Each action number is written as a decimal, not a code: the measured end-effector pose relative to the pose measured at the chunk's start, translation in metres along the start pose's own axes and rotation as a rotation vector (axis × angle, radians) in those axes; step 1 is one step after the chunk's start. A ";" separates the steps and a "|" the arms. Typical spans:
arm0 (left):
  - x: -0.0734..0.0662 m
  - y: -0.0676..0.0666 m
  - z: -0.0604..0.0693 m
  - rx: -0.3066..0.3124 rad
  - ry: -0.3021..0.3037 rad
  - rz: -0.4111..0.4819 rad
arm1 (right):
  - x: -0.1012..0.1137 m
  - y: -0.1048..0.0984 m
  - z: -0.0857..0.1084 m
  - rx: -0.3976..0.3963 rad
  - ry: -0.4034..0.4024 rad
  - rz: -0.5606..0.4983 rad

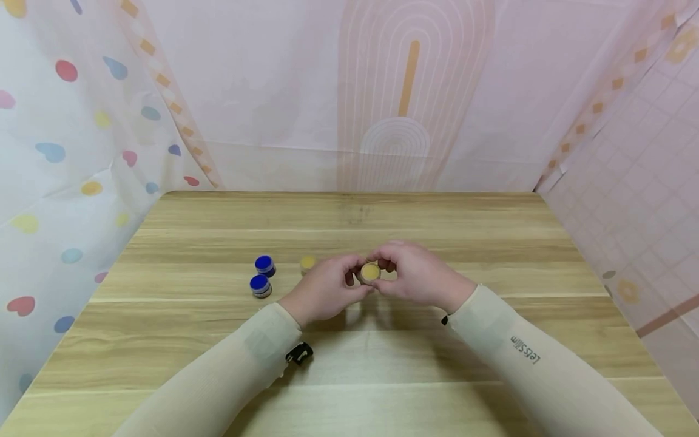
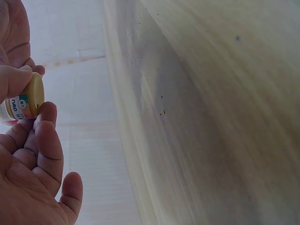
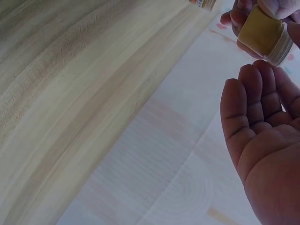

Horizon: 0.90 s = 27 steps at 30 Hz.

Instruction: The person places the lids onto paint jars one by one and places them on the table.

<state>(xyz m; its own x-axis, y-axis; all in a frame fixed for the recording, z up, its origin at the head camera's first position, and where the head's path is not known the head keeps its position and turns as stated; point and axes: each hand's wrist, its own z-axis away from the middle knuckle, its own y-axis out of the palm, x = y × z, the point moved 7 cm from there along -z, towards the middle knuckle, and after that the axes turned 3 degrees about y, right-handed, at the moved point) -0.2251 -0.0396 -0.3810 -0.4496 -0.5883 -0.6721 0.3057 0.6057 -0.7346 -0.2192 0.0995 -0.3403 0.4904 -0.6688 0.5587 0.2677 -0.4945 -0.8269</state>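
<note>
Both hands meet over the middle of the table around a small round yellow jar [image 1: 370, 272] with a pale rim. My left hand [image 1: 330, 287] grips its left side between thumb and fingers. From the right, my right hand [image 1: 416, 274] holds it with thumb and index finger. In the left wrist view the jar [image 2: 33, 96] lies tilted, and a printed label shows on its side. The right wrist view shows the yellow jar [image 3: 262, 32] above the spread lower fingers of the right hand [image 3: 267, 131].
A second yellow jar [image 1: 307, 263] stands just behind the left hand, partly covered by it. Further left, two blue-topped jars [image 1: 264, 264] stand close together on the wooden table [image 1: 464, 218]. Patterned cloth walls [image 1: 273, 91] border the table's back and sides.
</note>
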 end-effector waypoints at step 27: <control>0.000 0.002 0.000 0.003 -0.020 0.008 | -0.003 0.003 0.000 0.005 -0.014 -0.021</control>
<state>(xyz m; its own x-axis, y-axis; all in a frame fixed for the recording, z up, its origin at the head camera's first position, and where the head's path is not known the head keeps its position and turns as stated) -0.2247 -0.0386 -0.3822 -0.4306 -0.5939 -0.6796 0.3114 0.6090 -0.7295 -0.2199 0.1005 -0.3445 0.4965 -0.6505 0.5747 0.2821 -0.5052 -0.8156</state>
